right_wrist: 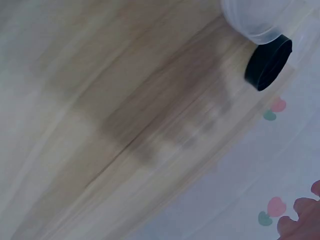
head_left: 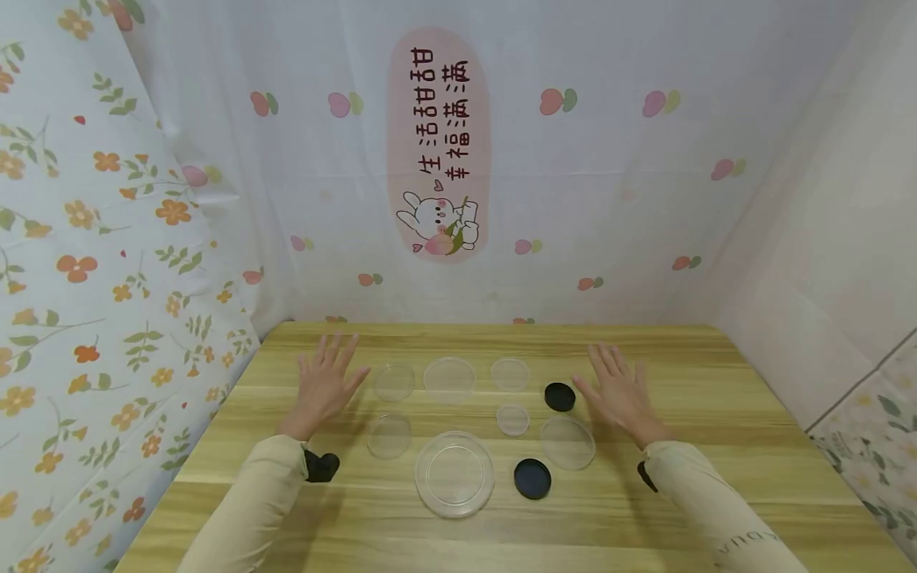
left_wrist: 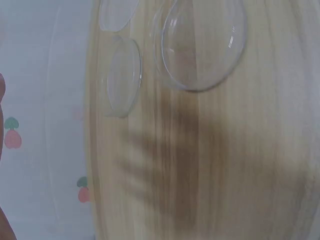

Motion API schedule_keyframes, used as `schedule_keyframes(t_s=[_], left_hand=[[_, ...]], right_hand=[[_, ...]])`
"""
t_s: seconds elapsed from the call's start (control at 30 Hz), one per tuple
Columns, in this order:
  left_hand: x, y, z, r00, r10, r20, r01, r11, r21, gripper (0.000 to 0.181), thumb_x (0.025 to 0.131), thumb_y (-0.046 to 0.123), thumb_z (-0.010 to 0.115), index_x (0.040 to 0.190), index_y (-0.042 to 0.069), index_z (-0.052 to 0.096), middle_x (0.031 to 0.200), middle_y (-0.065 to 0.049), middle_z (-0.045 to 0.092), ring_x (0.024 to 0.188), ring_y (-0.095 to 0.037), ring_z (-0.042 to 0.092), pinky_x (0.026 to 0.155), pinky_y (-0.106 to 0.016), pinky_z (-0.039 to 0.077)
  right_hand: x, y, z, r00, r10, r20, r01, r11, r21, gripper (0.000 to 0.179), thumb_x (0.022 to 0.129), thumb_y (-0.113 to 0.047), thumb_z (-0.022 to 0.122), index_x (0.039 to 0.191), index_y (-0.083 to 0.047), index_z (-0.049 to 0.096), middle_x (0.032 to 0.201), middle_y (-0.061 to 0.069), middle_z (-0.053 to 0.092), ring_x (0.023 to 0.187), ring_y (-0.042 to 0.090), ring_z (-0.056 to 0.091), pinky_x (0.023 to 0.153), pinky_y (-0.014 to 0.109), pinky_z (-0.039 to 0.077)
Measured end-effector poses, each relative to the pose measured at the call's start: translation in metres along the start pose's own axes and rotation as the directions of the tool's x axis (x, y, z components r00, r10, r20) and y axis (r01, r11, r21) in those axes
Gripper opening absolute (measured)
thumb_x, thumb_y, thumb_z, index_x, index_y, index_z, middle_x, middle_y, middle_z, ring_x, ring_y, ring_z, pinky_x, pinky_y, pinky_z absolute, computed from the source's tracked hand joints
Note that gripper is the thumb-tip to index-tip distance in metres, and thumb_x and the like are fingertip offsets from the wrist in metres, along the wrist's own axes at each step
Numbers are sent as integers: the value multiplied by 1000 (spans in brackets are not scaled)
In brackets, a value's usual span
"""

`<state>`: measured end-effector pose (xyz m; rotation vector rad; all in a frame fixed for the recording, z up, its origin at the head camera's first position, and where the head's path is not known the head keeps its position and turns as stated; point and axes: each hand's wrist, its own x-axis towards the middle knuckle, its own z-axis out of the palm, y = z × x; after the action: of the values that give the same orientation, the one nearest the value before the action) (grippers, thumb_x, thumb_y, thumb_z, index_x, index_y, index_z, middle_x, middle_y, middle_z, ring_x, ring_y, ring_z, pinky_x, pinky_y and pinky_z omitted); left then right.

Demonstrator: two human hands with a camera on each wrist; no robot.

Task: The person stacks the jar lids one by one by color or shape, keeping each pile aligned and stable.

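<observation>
My left hand is spread with straight fingers at the table's left side, holding nothing. Just right of it lie two clear round dishes, one farther back and one nearer. On the other side my right hand, fingers also spread, holds nothing. Close to its thumb is a black round lid, with a larger clear dish below. Both wrist views show finger shadows on the wood; the black lid stands beside a clear dish in the right one.
Between the hands, a large clear round lid lies at the front, next to a second black lid. Several clear discs, including a small one, sit behind. Patterned curtains border the wooden table at the back and left.
</observation>
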<state>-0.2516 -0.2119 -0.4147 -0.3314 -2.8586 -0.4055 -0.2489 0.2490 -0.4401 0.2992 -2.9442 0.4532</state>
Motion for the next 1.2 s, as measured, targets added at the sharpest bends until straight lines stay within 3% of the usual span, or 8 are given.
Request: schedule_keyframes(t_s=[0.17,0.47,0.63,0.9,1.0,1.2], left_hand=[[10,7,4,999,39,-1,-39,999,-29,62,90,40,45,140,10,24,144,-19,15,131,-38,6,94,-67,4],[24,33,14,988,117,-104,-129,984,-119,56,88,32,53,133,3,38,139,-22,27,126,-39,23,94,-62,18],[29,50,22,990,77,-117,-104,964,-247,52,87,28,55,130,1,42,136,-23,31,122,-40,30,94,-58,25],[34,71,40,993,-21,-115,-34,890,-455,46,85,18,58,125,0,47,127,-20,45,116,-36,40,93,-49,33],[35,74,45,991,-45,-127,-23,871,-490,45,84,16,60,124,-2,49,119,-21,52,109,-35,47,89,-47,38],[34,77,57,992,-75,-100,13,860,-510,43,84,14,59,123,-2,49,107,-23,58,96,-35,55,80,-47,43]], right_hand=[[11,-9,5,999,-32,-14,32,999,35,73,90,-49,38,139,1,18,144,21,13,131,36,6,96,61,-8],[34,-30,15,993,-103,-48,109,983,146,63,89,-37,49,135,2,30,139,23,27,128,38,19,96,64,5],[45,-47,22,986,-153,-64,165,955,248,56,89,-25,53,131,6,35,133,26,34,123,40,28,97,58,19],[64,-77,40,987,-160,-27,157,901,404,48,89,-18,52,129,6,38,129,23,41,118,37,37,94,49,32],[69,-88,46,984,-174,-37,172,886,429,45,88,-14,53,127,7,41,126,24,43,113,37,42,91,48,36],[72,-105,57,989,-141,-38,141,853,502,41,87,-9,55,123,7,45,120,25,48,102,36,52,82,43,44]])
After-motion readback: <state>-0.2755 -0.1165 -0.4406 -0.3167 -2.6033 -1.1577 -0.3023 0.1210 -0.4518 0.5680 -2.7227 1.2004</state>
